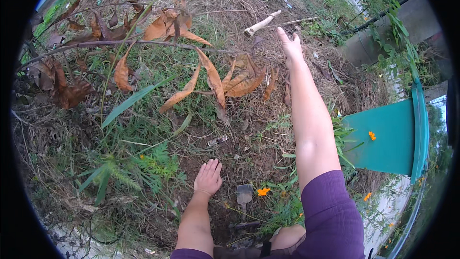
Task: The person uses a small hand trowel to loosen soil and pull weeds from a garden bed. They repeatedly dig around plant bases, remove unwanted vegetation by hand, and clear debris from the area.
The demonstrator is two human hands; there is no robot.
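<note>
Low over bare brown soil, my left hand [208, 178] has its back up and its fingers lying close together; whether it touches the soil or covers something I cannot tell. My right hand [290, 47] is stretched far forward, thumb and fingers apart, with nothing seen in it. Just beyond its fingertips lies a pale cut stick [262, 24]. A small flat trowel blade [244, 193] rests on the dark soil to the right of my left hand. Ahead of my left hand is a small shiny wrapper-like piece [217, 140].
A branch [143, 41] with curled brown leaves [214, 75] crosses from the left. A green plastic bin [384, 136] stands at the right, near orange flowers [263, 191]. A grey concrete beam [370, 43] lies at upper right. Grass and weeds cover the left side.
</note>
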